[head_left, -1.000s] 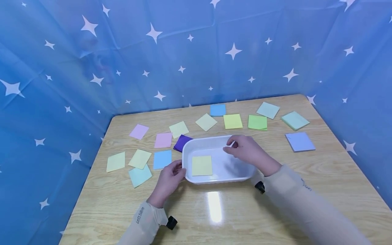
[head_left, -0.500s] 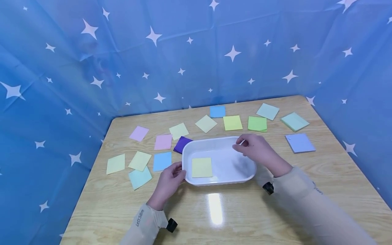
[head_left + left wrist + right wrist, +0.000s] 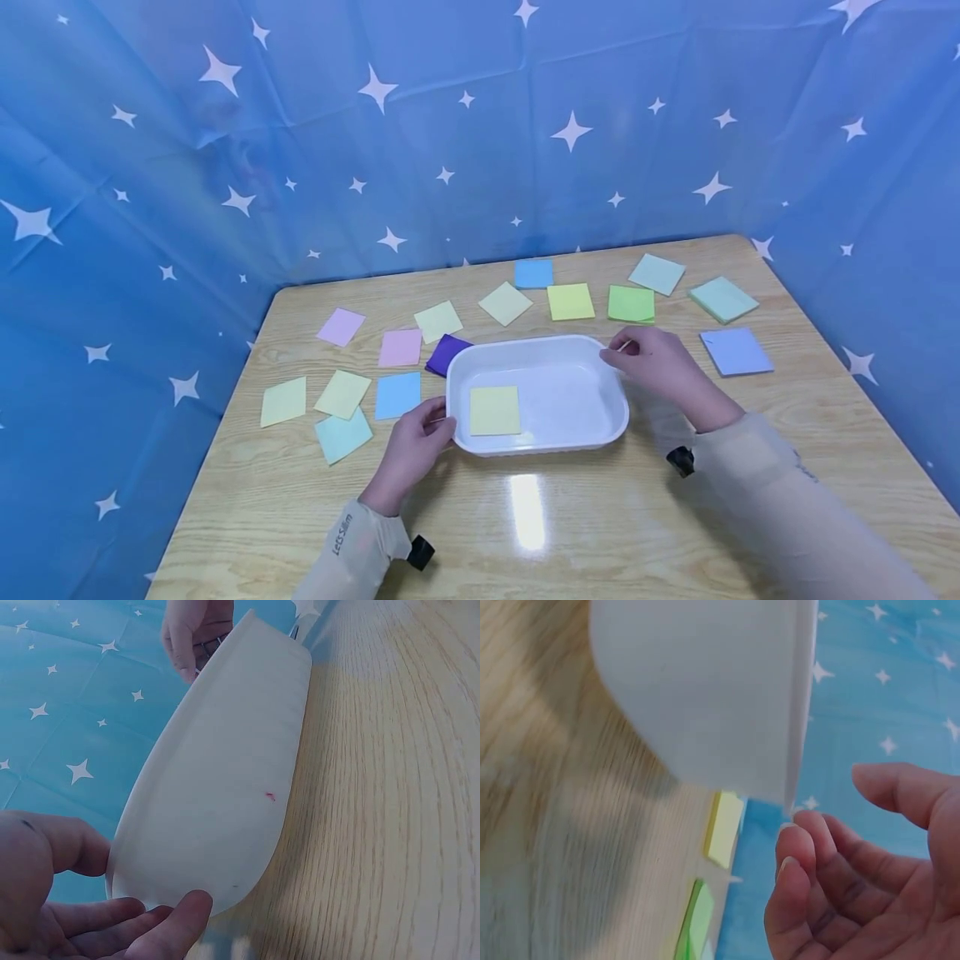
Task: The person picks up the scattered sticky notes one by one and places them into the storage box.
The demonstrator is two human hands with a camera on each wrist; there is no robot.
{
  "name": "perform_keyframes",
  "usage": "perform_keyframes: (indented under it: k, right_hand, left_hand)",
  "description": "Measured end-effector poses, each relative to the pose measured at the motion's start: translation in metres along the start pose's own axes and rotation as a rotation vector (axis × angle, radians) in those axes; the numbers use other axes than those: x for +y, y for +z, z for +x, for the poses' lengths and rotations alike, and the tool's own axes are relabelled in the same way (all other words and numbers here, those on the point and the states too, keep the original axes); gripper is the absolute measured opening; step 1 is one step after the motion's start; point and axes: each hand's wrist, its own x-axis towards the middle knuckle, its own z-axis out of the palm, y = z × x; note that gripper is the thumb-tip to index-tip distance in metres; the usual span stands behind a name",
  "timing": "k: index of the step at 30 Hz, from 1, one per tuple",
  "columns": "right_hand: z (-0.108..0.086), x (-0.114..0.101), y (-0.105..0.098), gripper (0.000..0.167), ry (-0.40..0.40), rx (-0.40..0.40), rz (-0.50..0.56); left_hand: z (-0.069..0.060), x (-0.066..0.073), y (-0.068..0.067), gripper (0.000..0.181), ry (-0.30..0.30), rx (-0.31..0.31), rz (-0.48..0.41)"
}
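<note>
A white tray [image 3: 572, 390] stands on the table with a pale yellow square note [image 3: 494, 411] lying in its left part. My left hand [image 3: 411, 446] grips the tray's left end; the left wrist view shows fingers and thumb around the end wall [image 3: 217, 772]. At the tray's back right corner is my right hand [image 3: 663, 367], fingers loosely bent and nothing held. In the right wrist view this hand [image 3: 877, 877] has its thumb apart from the fingers, with fingertips close to the tray's rim [image 3: 799, 712]; contact is hard to tell.
Several paper squares lie left of and behind the tray, including a pink one [image 3: 400, 347] and a blue one [image 3: 398, 395]. A dark purple one [image 3: 447, 353] is against its back left corner. Note pads [image 3: 723, 298] lie at the back right. A starry blue cloth [image 3: 480, 133] hangs behind.
My right hand has moved right, from above the inside of the tray to its back right corner. The left hand, the tray and the yellow note have stayed in place.
</note>
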Motion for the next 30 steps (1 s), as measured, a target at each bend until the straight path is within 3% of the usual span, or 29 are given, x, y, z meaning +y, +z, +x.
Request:
perform_keyframes:
  k: [10,19,30]
  right_hand:
    - [0.003,0.028,-0.013,0.039,0.023,0.067,-0.026]
    - [0.003,0.065,-0.02,0.051,0.096,0.052,-0.022]
    - [0.0,0.104,-0.041,0.053,0.164,0.121,-0.005]
  left_hand:
    - [0.003,0.001,0.001,0.045,0.017,0.0,-0.008]
    - [0.0,-0.003,0.0,0.043,0.001,-0.005,0.016]
    - [0.0,-0.002,0.0,0.045,0.002,-0.018,-0.005]
